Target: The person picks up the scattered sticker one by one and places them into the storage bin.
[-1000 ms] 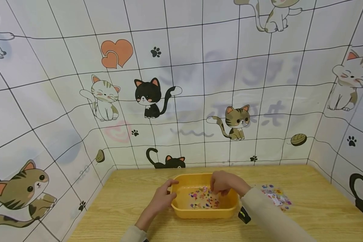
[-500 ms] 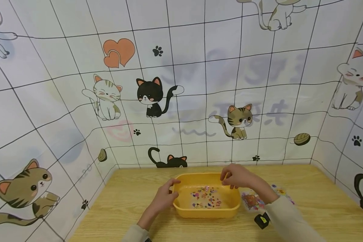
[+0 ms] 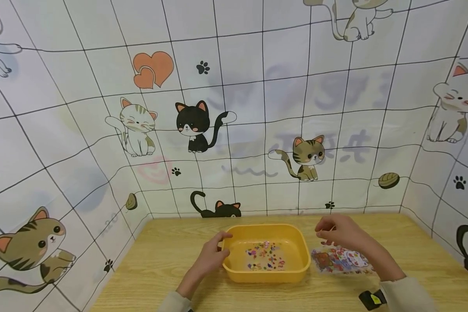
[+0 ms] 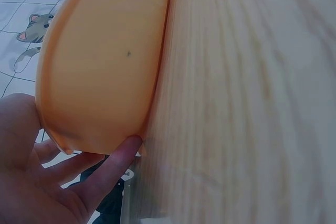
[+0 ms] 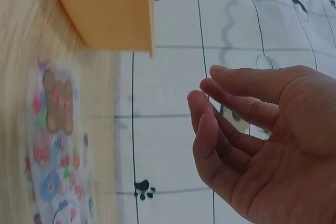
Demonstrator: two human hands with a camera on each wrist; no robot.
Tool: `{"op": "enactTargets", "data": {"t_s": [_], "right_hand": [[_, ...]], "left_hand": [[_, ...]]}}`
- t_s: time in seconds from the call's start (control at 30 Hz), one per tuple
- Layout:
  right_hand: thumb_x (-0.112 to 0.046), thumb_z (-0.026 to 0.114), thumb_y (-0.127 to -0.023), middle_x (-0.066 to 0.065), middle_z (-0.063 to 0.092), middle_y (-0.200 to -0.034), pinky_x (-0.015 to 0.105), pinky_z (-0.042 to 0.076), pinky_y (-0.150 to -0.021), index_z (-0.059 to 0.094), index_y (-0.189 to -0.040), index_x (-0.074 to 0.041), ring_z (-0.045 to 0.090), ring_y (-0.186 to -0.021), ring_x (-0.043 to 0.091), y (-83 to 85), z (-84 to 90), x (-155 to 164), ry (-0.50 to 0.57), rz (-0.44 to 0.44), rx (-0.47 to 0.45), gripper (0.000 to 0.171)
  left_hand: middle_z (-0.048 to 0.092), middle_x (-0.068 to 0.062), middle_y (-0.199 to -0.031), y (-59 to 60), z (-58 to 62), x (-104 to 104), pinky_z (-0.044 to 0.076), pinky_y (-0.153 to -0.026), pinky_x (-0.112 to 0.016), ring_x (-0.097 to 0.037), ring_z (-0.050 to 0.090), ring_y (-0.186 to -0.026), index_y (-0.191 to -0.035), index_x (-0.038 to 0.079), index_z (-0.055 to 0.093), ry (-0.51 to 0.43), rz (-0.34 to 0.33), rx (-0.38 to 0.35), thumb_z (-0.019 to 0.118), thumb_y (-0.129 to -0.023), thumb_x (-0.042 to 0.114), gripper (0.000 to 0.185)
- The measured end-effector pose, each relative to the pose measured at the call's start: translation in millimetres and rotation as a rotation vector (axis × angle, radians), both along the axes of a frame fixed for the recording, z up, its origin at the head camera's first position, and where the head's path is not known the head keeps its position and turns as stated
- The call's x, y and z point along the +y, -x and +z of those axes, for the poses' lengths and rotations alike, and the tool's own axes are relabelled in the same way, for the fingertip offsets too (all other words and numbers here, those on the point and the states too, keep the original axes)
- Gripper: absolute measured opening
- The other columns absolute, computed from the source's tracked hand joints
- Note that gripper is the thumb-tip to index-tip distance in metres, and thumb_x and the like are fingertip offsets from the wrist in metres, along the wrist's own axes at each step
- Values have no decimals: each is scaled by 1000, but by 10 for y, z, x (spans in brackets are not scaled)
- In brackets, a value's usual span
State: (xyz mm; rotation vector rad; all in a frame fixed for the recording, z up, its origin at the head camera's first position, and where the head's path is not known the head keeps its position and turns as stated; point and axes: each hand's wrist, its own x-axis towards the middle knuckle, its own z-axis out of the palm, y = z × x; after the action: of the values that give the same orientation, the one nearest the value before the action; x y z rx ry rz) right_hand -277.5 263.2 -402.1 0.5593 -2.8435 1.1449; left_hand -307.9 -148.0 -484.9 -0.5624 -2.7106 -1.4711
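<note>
A yellow plastic tub [image 3: 266, 274] stands on the wooden table [image 3: 171, 260], with several small colourful pieces [image 3: 266, 255] scattered on its floor. My left hand [image 3: 212, 255] grips the tub's left rim, thumb over the edge. The left wrist view shows its fingers [image 4: 113, 163] against the tub's outer wall [image 4: 105, 61]. My right hand [image 3: 335, 232] hovers right of the tub, above a sheet of colourful stickers [image 3: 341, 260]. In the right wrist view this hand [image 5: 252, 135] has loosely curled fingers with nothing visible in them, near the sticker sheet [image 5: 58, 145] and the tub's corner [image 5: 110, 9].
Cloth walls printed with cartoon cats [image 3: 195, 125] enclose the table on the left, back and right. A black wrist device [image 3: 372, 299] sits on my right sleeve. Bare wood [image 4: 236, 103] stretches in front of the tub.
My right hand has lifted out of the tub and moved right, over the sticker sheet. The left hand and the tub have stayed put.
</note>
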Motion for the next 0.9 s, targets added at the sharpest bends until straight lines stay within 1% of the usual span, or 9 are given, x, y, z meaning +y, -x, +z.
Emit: {"op": "enactTargets", "data": {"t_s": [0.07,0.17,0.27,0.37,0.47,0.57,0.67,0.77,0.9], "right_hand": [[-19,69,-98,5,71,-92,29,56,-58,72,-108,-4,64,-68,12,-20,-37,99,-3,-12,15,19],[-19,68,-99,5,71,-93,29,56,-59,72,-109,-3,63,-68,11,-47,-81,233,-4,-40,6,19],[-19,68,-98,5,71,-93,30,56,-60,72,-110,-3,63,-68,9,-69,-125,356,-28,-63,-2,20],[-18,68,-98,8,72,-94,33,56,-60,71,-112,-1,64,-70,13,-81,-177,470,-49,-79,-19,22],[-15,66,-98,11,72,-97,34,55,-59,69,-114,3,65,-73,19,-68,-241,576,-59,-94,-57,24],[-14,67,-97,13,72,-99,35,55,-60,69,-115,5,66,-77,21,-46,-305,656,-79,-120,-86,26],[-14,69,-96,12,72,-100,35,54,-64,69,-113,5,66,-82,20,-27,-364,725,-119,-147,-91,26],[-15,72,-94,13,72,-100,38,55,-69,70,-112,6,67,-87,22,-12,-416,802,-165,-163,-104,28],[-17,75,-91,16,72,-103,45,58,-73,70,-111,6,68,-94,31,7,-482,909,-225,-172,-136,31]], "left_hand": [[52,-30,-144,-2,-6,-1,56,-68,-29,-25,64,-91,-138,5,57,-4,-2,-2,59,-95,3,43],[52,-30,-144,-3,-15,-4,56,-68,-29,-25,65,-91,-138,5,57,-6,-3,-2,59,-95,3,43],[52,-30,-144,-1,-20,-9,56,-67,-29,-25,65,-91,-139,5,57,-8,-5,-1,59,-96,3,43],[52,-29,-145,0,-15,-10,56,-68,-29,-25,65,-91,-139,5,57,-4,-7,2,59,-96,4,43],[52,-29,-146,0,-6,-12,56,-69,-29,-24,64,-91,-139,5,58,0,-5,6,60,-96,4,43],[52,-29,-147,-2,-2,-16,56,-70,-30,-25,63,-91,-139,5,57,0,-3,4,60,-96,4,43],[52,-29,-146,2,-7,-16,56,-71,-30,-25,63,-92,-139,5,58,0,-2,3,60,-96,4,43],[54,-28,-145,12,-20,-14,56,-72,-31,-25,63,-92,-138,6,58,5,-5,9,60,-95,4,43],[54,-28,-145,18,-28,-10,56,-72,-31,-25,63,-92,-138,5,58,10,-6,13,60,-96,4,43]]}}
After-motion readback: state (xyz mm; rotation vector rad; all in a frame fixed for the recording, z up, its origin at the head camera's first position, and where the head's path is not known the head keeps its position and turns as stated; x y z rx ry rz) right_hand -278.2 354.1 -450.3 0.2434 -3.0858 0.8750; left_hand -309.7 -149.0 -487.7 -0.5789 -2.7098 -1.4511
